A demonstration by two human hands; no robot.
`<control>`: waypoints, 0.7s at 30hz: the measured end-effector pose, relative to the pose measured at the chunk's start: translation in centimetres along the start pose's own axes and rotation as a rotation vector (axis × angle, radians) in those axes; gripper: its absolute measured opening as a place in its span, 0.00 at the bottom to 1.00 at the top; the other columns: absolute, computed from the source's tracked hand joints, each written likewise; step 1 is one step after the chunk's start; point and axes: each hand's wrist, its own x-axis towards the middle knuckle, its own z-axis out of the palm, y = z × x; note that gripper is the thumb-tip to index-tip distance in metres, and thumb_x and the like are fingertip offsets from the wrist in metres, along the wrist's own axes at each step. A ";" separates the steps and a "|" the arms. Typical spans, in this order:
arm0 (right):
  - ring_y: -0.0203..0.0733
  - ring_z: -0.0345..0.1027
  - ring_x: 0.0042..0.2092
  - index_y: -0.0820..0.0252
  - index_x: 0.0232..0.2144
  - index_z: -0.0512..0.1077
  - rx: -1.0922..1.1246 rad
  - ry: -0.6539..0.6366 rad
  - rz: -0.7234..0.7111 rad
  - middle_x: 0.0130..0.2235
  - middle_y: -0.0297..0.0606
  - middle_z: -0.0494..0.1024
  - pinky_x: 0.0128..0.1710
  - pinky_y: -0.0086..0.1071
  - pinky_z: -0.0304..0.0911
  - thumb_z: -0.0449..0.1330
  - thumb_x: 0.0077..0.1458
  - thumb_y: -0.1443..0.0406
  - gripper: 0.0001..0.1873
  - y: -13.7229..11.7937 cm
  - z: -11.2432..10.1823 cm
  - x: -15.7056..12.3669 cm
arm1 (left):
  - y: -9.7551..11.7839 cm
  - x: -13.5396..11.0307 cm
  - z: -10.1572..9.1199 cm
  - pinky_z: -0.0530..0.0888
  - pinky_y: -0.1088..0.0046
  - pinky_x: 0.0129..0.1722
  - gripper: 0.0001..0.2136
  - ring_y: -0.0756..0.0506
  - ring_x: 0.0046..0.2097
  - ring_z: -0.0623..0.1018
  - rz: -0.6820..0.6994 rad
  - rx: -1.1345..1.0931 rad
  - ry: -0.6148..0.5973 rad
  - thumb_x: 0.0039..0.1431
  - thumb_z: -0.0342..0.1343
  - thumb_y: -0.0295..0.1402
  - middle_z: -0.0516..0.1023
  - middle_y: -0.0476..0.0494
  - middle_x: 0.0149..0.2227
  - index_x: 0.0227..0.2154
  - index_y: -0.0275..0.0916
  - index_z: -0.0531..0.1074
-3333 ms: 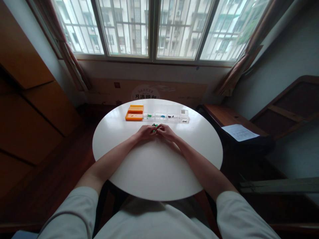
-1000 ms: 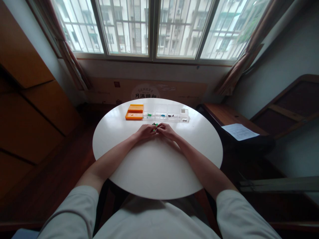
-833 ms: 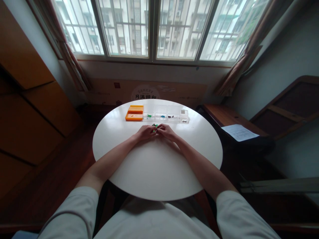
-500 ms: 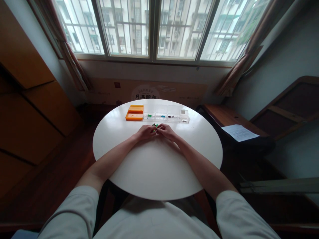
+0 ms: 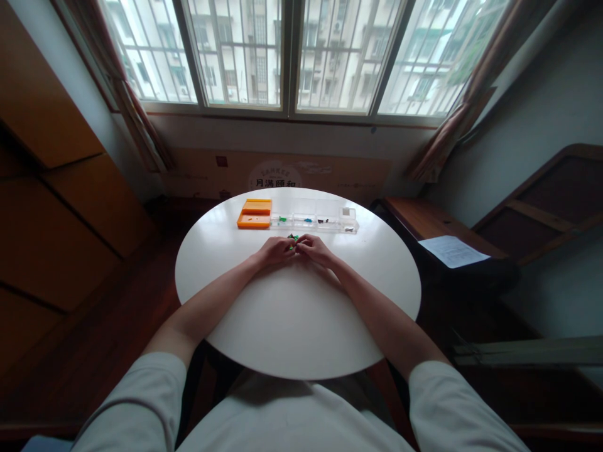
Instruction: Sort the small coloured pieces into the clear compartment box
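My left hand (image 5: pixel 277 249) and my right hand (image 5: pixel 315 248) meet above the white table, fingertips almost touching. Between them is a small green-and-dark piece (image 5: pixel 293 238), partly covered by the fingers; its exact kind is too small to tell. The left fingers are closed around its near side. The right fingers are pinched against it, and whatever else they grip is hidden. Just beyond the hands stand an orange case (image 5: pixel 254 222) with tiny bits inside and clear boxes (image 5: pixel 305 224) holding green, blue and dark small parts.
The round white table (image 5: pixel 296 326) carries everything. At the right end of the row is a small clear box (image 5: pixel 348 228) with pale bits. A paper sheet (image 5: pixel 453 251) lies to the right, beside a brown wooden bench (image 5: pixel 424 216). A window (image 5: pixel 289 56) is ahead.
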 end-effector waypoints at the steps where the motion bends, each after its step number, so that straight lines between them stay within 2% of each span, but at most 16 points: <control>1: 0.31 0.64 0.25 0.63 0.29 0.68 0.001 0.000 0.001 0.24 0.33 0.74 0.25 0.26 0.59 0.60 0.44 0.62 0.11 0.0 0.0 0.0 | 0.0 0.0 0.0 0.60 0.78 0.27 0.12 0.50 0.28 0.72 0.001 -0.003 0.000 0.56 0.46 0.38 0.75 0.47 0.27 0.30 0.39 0.73; 21: 0.32 0.64 0.25 0.63 0.29 0.68 -0.008 0.013 0.011 0.23 0.33 0.74 0.26 0.26 0.60 0.61 0.44 0.62 0.10 -0.5 0.2 -0.1 | 0.1 0.0 -0.2 0.61 0.77 0.27 0.12 0.50 0.27 0.71 -0.009 -0.047 0.001 0.55 0.47 0.38 0.74 0.47 0.26 0.30 0.38 0.73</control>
